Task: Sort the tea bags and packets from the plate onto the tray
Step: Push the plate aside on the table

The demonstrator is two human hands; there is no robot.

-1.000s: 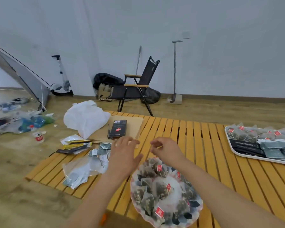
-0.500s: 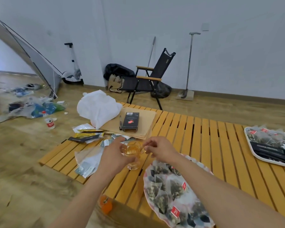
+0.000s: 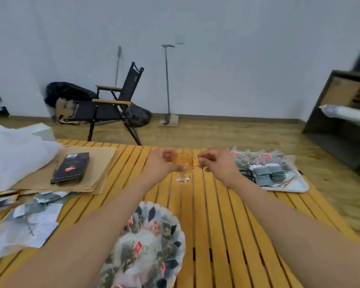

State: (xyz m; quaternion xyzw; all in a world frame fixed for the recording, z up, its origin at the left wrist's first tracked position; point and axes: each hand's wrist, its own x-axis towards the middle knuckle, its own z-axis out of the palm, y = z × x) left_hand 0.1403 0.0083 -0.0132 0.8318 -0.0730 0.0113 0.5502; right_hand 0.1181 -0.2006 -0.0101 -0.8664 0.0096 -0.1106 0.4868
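Closes both grips on 1 small glass cup (image 3: 182,160) of amber liquid over the middle of the table (image 3: 216,215): wraps the left hand (image 3: 162,166) round the bowl with curled fingers and thumb, pinches the handle side with the right hand (image 3: 217,166). Cannot tell whether the foot of the cup rests on the slats or hangs just above them. Carries no tea bag or packet in either hand. Has the plate (image 3: 180,231) close to the body, between the 2 forearms, heaped with clear pyramid tea bags (image 3: 133,248) with red tags. Has the tray (image 3: 299,187) at the far right of the table, just beside the right hand, already loaded with a row of red-tagged bags (image 3: 256,157) at the back and stacks of grey packets (image 3: 266,175) in front. Reads, as a judgement, as a side step and not sorting proper: getting the cup out of the lane between plate and tray. Calls next for setting the cup down upright off that lane without slopping, letting go with both hands, then reaching to the plate for 1 item and matching it to its own kind on the tray. Keeps a black box (image 3: 71,168) on brown paper (image 3: 104,163) at the left, well apart from all this.
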